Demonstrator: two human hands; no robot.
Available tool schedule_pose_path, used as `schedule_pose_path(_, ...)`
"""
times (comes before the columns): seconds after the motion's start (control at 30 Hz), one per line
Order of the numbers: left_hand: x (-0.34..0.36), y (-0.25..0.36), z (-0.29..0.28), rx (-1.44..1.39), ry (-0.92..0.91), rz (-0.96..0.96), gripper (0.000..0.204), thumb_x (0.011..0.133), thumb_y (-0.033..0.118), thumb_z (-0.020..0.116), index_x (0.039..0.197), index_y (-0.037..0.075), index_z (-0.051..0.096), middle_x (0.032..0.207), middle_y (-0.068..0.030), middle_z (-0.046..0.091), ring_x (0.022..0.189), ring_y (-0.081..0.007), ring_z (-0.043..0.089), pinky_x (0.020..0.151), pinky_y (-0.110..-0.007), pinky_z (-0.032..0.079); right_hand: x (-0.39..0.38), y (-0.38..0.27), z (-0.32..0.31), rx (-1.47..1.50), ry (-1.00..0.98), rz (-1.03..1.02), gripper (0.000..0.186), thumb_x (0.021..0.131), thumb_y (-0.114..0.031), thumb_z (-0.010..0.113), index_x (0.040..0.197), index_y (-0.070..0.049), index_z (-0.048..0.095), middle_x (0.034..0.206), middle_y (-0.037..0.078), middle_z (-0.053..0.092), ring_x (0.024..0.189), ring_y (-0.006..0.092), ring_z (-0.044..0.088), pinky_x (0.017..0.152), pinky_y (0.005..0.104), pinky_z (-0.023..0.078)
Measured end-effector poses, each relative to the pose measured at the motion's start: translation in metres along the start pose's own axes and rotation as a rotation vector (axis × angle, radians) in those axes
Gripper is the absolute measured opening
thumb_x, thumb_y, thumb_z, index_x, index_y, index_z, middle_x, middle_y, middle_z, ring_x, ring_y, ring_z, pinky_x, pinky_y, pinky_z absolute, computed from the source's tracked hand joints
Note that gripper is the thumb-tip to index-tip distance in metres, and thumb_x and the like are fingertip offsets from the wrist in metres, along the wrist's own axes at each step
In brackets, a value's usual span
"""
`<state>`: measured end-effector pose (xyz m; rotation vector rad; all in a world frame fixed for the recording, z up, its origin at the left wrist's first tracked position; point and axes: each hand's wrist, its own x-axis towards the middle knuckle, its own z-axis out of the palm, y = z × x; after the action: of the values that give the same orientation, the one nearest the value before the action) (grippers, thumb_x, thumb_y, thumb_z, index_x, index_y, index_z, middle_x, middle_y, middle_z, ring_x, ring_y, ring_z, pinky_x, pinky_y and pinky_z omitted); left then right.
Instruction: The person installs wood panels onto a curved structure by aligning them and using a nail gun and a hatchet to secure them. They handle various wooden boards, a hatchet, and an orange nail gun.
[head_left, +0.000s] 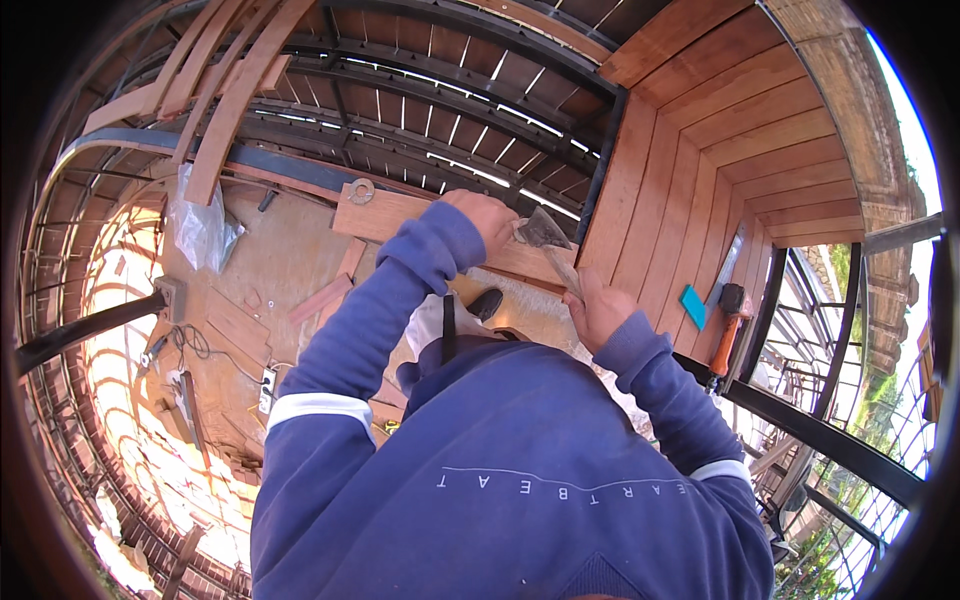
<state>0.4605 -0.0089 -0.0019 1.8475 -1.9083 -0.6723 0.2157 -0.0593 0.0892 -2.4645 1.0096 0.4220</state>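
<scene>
My right hand (603, 308) is closed round the lower end of a narrow pale strip, part of a tool with a dark triangular plate (543, 229); its exact kind I cannot make out. Over a reddish wooden board (385, 212), my left hand (482, 220) has its fingers drawn together by the plate's left corner. What sits between those fingers is too small to name. The board lies crosswise in front of me, partly hidden by my left hand and sleeve. A flat ring (361, 191) rests on its left end.
On the slatted wooden bench (645, 190) to the right lie a saw with a teal handle (693, 307) and an orange-handled hammer (728, 335). Loose planks (235, 110) lean at upper left, near a plastic bag (200, 225). Offcuts (240, 325) and a cord (190, 342) litter the floor.
</scene>
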Motion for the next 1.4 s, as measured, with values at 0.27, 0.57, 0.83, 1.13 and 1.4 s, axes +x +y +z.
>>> schedule_pose_path(0.27,-0.001,0.002,-0.003,0.002,-0.033,-0.014,0.029,0.095,0.030,0.050,0.102,0.012,0.073,0.097,-0.0115,0.072,0.092,-0.0333,0.067,0.082,-0.045,0.053,-0.001,0.001,0.006,-0.020,-0.011,0.023,0.029,0.097,-0.024,0.057,0.113,-0.003,0.047,0.069,0.025,0.063,0.065,0.0466,0.062,0.058,0.0550,0.048)
schedule_pose_path(0.57,-0.001,0.001,0.000,-0.019,0.001,0.006,0.027,0.094,0.029,0.052,0.097,0.011,0.072,0.090,-0.0116,0.071,0.085,-0.0361,0.066,0.076,-0.048,0.052,-0.004,0.013,0.025,-0.013,0.018,0.026,0.031,0.096,-0.025,0.057,0.116,-0.003,0.048,0.069,0.025,0.062,0.064,0.0461,0.062,0.057,0.0535,0.049)
schedule_pose_path(0.83,0.001,-0.007,0.007,-0.016,0.030,0.026,0.027,0.094,0.028,0.052,0.094,0.009,0.071,0.089,-0.0123,0.071,0.084,-0.0367,0.066,0.075,-0.048,0.052,-0.009,-0.004,0.021,-0.005,0.019,0.086,0.031,0.095,-0.025,0.058,0.117,-0.004,0.048,0.067,0.025,0.062,0.063,0.0455,0.062,0.057,0.0533,0.049)
schedule_pose_path(1.13,-0.001,0.003,-0.004,-0.140,0.016,-0.081,0.030,0.095,0.029,0.053,0.116,0.021,0.071,0.099,-0.0128,0.072,0.091,-0.0337,0.068,0.082,-0.044,0.054,-0.022,0.010,0.038,-0.034,0.268,-0.044,0.025,0.092,-0.022,0.059,0.110,-0.004,0.053,0.076,0.017,0.064,0.064,0.0381,0.065,0.053,0.0468,0.051)
schedule_pose_path(1.4,0.004,-0.001,0.002,-0.113,-0.003,-0.092,0.027,0.095,0.033,0.057,0.115,0.025,0.073,0.100,-0.0096,0.073,0.091,-0.0329,0.068,0.081,-0.043,0.055,-0.016,0.010,0.026,-0.218,0.305,-0.485,0.026,0.087,-0.014,0.060,0.109,-0.003,0.054,0.081,0.010,0.056,0.065,0.0278,0.064,0.052,0.0404,0.052)
